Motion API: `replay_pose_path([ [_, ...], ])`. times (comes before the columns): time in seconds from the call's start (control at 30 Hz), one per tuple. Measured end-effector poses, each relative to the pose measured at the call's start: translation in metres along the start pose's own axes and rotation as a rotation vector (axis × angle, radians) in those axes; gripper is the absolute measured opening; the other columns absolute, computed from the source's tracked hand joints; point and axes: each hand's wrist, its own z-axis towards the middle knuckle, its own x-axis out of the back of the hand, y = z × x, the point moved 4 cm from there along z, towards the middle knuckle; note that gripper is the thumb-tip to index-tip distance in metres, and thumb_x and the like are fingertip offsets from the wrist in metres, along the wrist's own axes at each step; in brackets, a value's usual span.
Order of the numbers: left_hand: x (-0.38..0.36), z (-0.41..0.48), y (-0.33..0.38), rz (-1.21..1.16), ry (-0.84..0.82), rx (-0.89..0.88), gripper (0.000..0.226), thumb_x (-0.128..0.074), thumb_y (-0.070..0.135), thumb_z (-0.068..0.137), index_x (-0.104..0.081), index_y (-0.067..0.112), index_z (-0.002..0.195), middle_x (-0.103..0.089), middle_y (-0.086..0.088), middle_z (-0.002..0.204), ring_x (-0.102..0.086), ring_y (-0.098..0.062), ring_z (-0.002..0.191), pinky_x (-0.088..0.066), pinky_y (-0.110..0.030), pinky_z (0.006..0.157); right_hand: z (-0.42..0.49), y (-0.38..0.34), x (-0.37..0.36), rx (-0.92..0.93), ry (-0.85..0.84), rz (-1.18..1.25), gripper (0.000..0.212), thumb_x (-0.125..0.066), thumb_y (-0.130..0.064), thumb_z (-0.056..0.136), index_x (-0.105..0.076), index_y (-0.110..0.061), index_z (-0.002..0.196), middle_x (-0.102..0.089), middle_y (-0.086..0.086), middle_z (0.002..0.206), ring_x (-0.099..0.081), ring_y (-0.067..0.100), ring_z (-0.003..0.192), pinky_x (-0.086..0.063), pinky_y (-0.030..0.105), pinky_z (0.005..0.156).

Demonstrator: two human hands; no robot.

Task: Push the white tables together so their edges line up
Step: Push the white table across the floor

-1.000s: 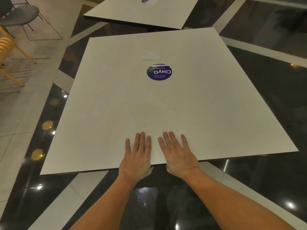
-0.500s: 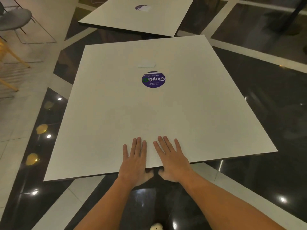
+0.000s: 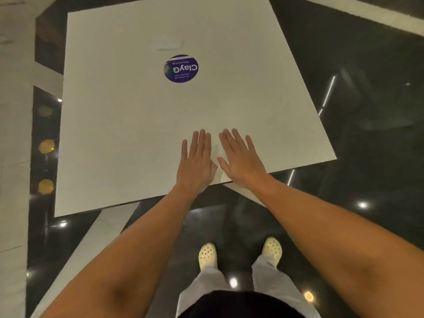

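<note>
A white square table (image 3: pixel 119 125) fills the upper middle of the head view, with a round purple sticker (image 3: pixel 181 68) near its centre and a small white slip (image 3: pixel 169 44) just beyond it. My left hand (image 3: pixel 196 161) and my right hand (image 3: pixel 238 158) lie flat, palms down, side by side on the table's near edge, fingers spread and pointing away. Neither hand holds anything. The second white table is out of view.
The floor is glossy black tile (image 3: pixel 367 111) with pale stripes (image 3: pixel 13 134) and light reflections. My feet in cream clogs (image 3: pixel 207 255) stand just behind the table's near edge.
The view has tilted down: the far table and chairs have left the frame and my feet now show. My hands sit further onto the tabletop, thumbs no longer under the edge.
</note>
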Motion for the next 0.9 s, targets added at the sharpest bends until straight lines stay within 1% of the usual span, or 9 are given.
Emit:
replay_pose_path([
  [0.03,0.000,0.005,0.009,-0.008,-0.002,0.000,0.063,-0.031,0.033,0.096,-0.007,0.005,0.147,-0.009,-0.014,0.156,0.002,-0.028,0.143,0.010,-0.043,0.111,-0.002,0.012,0.000,0.015,-0.003,-0.002,0.066,-0.003,-0.052,0.094,0.004,-0.014,0.148,-0.001,0.006,0.159,0.004,0.023,0.144,0.006,0.043,0.113],
  [0.1,0.000,0.019,0.026,-0.005,-0.005,0.010,0.063,-0.035,0.032,0.096,-0.009,0.005,0.147,-0.010,-0.014,0.156,-0.001,-0.028,0.143,0.009,-0.043,0.111,-0.004,0.036,0.000,0.040,-0.015,-0.005,0.065,-0.005,-0.050,0.095,0.004,-0.014,0.148,-0.001,0.006,0.159,0.004,0.023,0.144,0.006,0.043,0.113],
  [0.23,-0.002,0.052,0.078,0.001,-0.014,0.077,0.061,-0.025,0.033,0.097,-0.002,0.005,0.147,-0.004,-0.013,0.156,0.004,-0.027,0.143,0.012,-0.041,0.111,0.001,0.093,0.003,0.104,-0.051,0.035,0.063,-0.015,-0.046,0.098,0.006,-0.015,0.148,0.004,0.004,0.159,0.009,0.021,0.144,0.007,0.043,0.113],
  [0.37,-0.003,0.084,0.144,-0.049,-0.039,0.148,0.061,-0.019,0.034,0.097,0.001,0.006,0.147,0.000,-0.012,0.156,0.009,-0.025,0.142,0.015,-0.040,0.110,0.000,0.165,0.009,0.187,-0.097,0.029,0.063,-0.011,-0.048,0.097,0.008,-0.016,0.148,0.007,0.003,0.158,0.012,0.021,0.143,0.007,0.044,0.114],
  [0.5,0.000,0.129,0.203,-0.122,-0.051,0.187,0.060,-0.020,0.036,0.098,0.002,0.009,0.147,0.002,-0.010,0.157,0.016,-0.023,0.140,0.012,-0.041,0.113,0.007,0.244,0.022,0.216,-0.112,-0.008,0.065,-0.002,-0.049,0.093,0.009,-0.016,0.148,0.007,0.003,0.158,0.011,0.023,0.144,0.005,0.045,0.114],
  [0.57,0.004,0.154,0.224,-0.138,-0.060,0.202,0.061,-0.012,0.042,0.097,0.003,0.012,0.147,0.005,-0.008,0.156,0.018,-0.023,0.139,0.012,-0.042,0.113,0.015,0.277,0.028,0.200,-0.107,-0.033,0.066,-0.001,-0.051,0.092,0.008,-0.016,0.148,0.005,0.004,0.158,0.009,0.024,0.144,0.002,0.046,0.115],
  [0.63,0.007,0.180,0.238,-0.158,-0.058,0.221,0.064,-0.004,0.047,0.093,0.003,0.014,0.148,0.006,-0.007,0.156,0.014,-0.024,0.141,0.012,-0.043,0.114,0.025,0.301,0.033,0.192,-0.098,-0.032,0.064,-0.007,-0.050,0.095,0.005,-0.016,0.148,0.001,0.006,0.159,0.005,0.025,0.144,-0.001,0.046,0.115],
  [0.77,0.007,0.247,0.261,-0.148,-0.020,0.208,0.063,-0.013,0.045,0.095,-0.007,0.012,0.148,-0.006,-0.010,0.156,0.002,-0.029,0.143,0.005,-0.045,0.114,0.066,0.356,0.041,0.150,-0.054,0.004,0.060,-0.018,-0.044,0.098,-0.004,-0.014,0.149,-0.008,0.008,0.158,-0.001,0.025,0.145,-0.002,0.044,0.114],
  [0.9,0.010,0.322,0.275,-0.198,0.016,0.224,0.060,-0.028,0.039,0.093,-0.024,0.009,0.145,-0.023,-0.013,0.153,-0.012,-0.031,0.141,-0.004,-0.047,0.113,0.115,0.414,0.046,0.017,-0.025,0.079,0.061,-0.017,-0.042,0.097,-0.006,-0.013,0.148,-0.011,0.009,0.157,-0.003,0.024,0.144,-0.005,0.045,0.115],
])
